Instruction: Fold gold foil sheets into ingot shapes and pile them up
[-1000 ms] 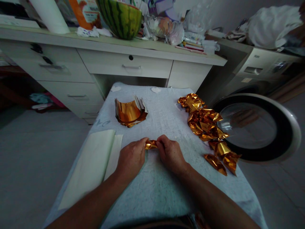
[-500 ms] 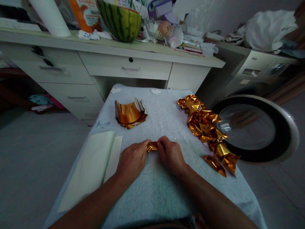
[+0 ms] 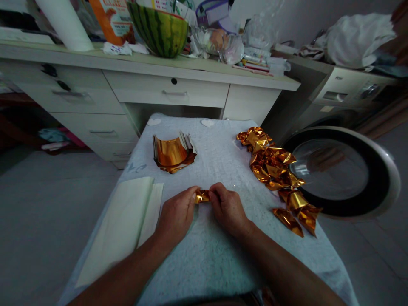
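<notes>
A small piece of gold foil (image 3: 202, 196) is stretched between my two hands above the cloth-covered table (image 3: 219, 157). My left hand (image 3: 177, 212) pinches its left end, and my right hand (image 3: 228, 208) is closed on the right end. Beyond my left hand sits a curved stack of gold foil sheets (image 3: 174, 154). Pale paper sheets (image 3: 119, 225) lie to the left, beside my left forearm. On the right side of the table is a pile of crumpled gold foil pieces (image 3: 270, 163).
Behind the table stands a white counter (image 3: 204, 70) with drawers, holding a watermelon half (image 3: 161, 32), a paper roll (image 3: 65, 25), an orange packet (image 3: 114, 21) and plastic bags. An open round washing machine door (image 3: 341, 170) is close to the table's right edge.
Both hands keep hold of the foil piece. Only a very slight shift of the hands and foil to the left shows.
</notes>
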### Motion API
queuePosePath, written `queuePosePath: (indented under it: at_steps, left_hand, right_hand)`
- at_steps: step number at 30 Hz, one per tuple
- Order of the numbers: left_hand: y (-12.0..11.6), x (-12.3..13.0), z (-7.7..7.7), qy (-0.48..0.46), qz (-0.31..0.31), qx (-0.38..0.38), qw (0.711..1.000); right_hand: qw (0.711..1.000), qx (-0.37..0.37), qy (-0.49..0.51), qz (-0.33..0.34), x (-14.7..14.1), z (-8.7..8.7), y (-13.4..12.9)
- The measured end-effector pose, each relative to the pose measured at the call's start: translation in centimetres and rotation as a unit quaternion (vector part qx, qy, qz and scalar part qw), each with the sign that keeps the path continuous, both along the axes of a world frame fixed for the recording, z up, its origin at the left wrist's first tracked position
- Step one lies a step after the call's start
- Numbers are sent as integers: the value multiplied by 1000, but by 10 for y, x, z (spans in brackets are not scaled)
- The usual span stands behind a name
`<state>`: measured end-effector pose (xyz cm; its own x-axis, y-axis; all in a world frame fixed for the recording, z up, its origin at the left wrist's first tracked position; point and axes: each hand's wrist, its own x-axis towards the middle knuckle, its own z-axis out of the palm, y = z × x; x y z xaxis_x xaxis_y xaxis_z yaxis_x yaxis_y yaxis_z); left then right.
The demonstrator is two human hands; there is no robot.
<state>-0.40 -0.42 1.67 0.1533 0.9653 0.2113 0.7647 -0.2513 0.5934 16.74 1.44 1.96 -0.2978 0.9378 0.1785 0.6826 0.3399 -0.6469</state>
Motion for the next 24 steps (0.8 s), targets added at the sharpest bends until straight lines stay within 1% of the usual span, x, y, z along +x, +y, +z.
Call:
queuePosePath:
  at_steps: [8,12,16,21,24]
  left_hand:
    - [0,0,-4,47,3,5,999]
    - [-2,3,-5,60,-6,6,998]
    - [-2,3,-7,59,-12,28,998]
    - [0,0,-7,76,11,23,997]
    - [1,-1,-7,81,13,25,996]
  right_hand:
    - [999,-17,-25,17,-4,1,-3]
    - [999,-16,-29,-7,-3,-1,-2]
    - [999,-8,-38,-25,-3,-3,-1]
    - [999,-6,-29,13,-5,0,-3]
    - [999,2,-19,32,-4,0,-4]
